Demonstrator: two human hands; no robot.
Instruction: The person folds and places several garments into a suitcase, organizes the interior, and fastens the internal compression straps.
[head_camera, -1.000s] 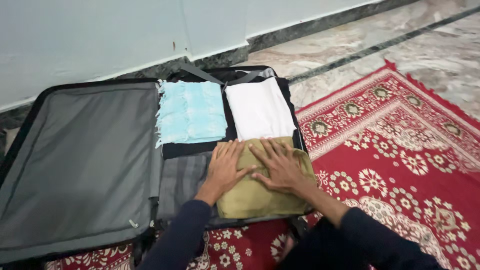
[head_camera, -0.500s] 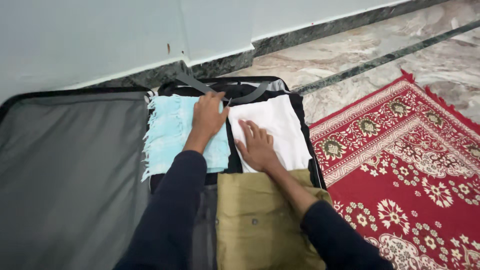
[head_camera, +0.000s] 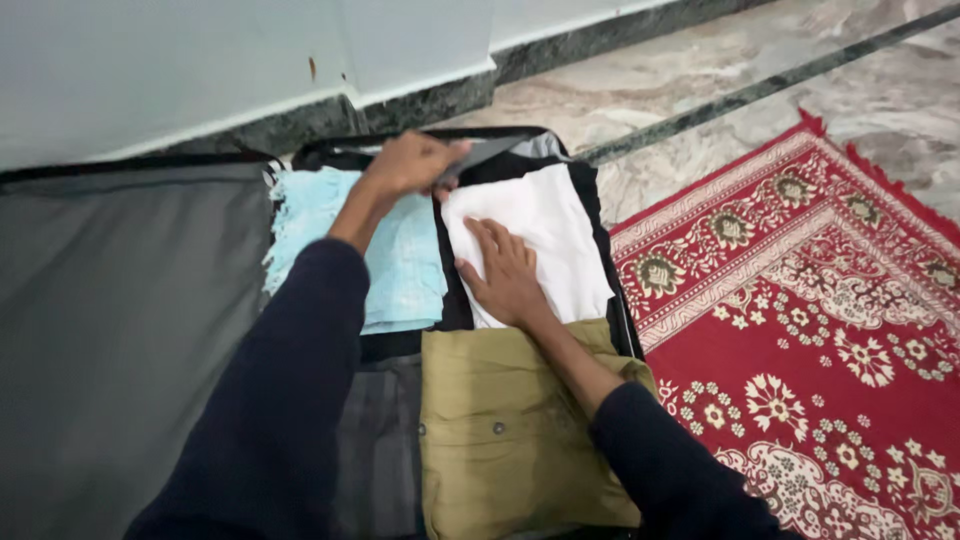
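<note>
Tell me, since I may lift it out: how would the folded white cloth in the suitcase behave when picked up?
The white cloth is probably floppy: it lies flat and soft under the right hand. It looks light, being thin fabric. Lifted by one edge, its fold would likely fall open.

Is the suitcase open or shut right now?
Open. The suitcase lies flat, its grey-lined lid spread left, with folded clothes showing in the other half.

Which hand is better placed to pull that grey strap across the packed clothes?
The left hand: it is already closed around the grey strap at the suitcase's far edge. The right hand lies flat on the white folded cloth, holding nothing.
</note>
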